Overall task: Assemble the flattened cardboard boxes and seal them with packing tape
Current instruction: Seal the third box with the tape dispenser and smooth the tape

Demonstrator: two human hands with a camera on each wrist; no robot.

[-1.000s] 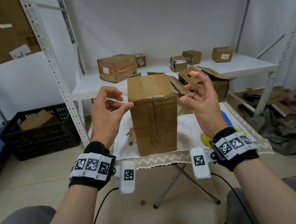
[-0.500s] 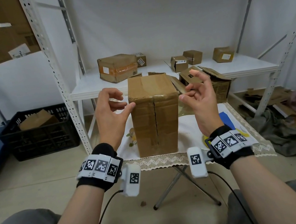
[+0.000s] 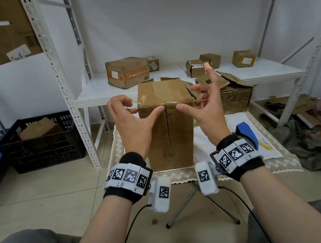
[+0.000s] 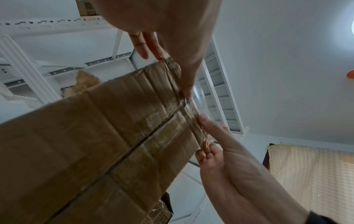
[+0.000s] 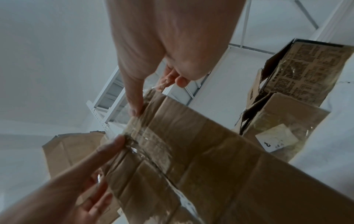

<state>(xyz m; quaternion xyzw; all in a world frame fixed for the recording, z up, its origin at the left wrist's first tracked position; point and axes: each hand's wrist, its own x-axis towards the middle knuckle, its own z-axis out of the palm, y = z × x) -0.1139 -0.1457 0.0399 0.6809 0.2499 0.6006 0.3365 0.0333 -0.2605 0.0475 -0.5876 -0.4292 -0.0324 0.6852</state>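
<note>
A tall brown cardboard box (image 3: 169,136) stands upright on the white cloth of a small folding table (image 3: 211,132). Clear tape (image 3: 165,104) runs over its top and down the front seam. My left hand (image 3: 133,113) and right hand (image 3: 198,102) meet at the top front edge. Both thumbs press the tape on either side of the seam. The left fingers curl loosely at the box's left edge. The right index finger points up. In the left wrist view the left thumb (image 4: 186,84) lies on the box (image 4: 95,136). The right wrist view shows the same box (image 5: 210,144).
A blue tape dispenser (image 3: 245,133) lies on the table behind my right wrist. An open box (image 3: 235,96) stands behind at the right. The white shelf (image 3: 96,91) carries several small boxes. A black crate (image 3: 40,140) sits on the floor at left, cardboard scraps (image 3: 311,110) at right.
Both hands have moved in from beside the box. The thumbs now press its top front edge at the seam, and the right index finger has lifted.
</note>
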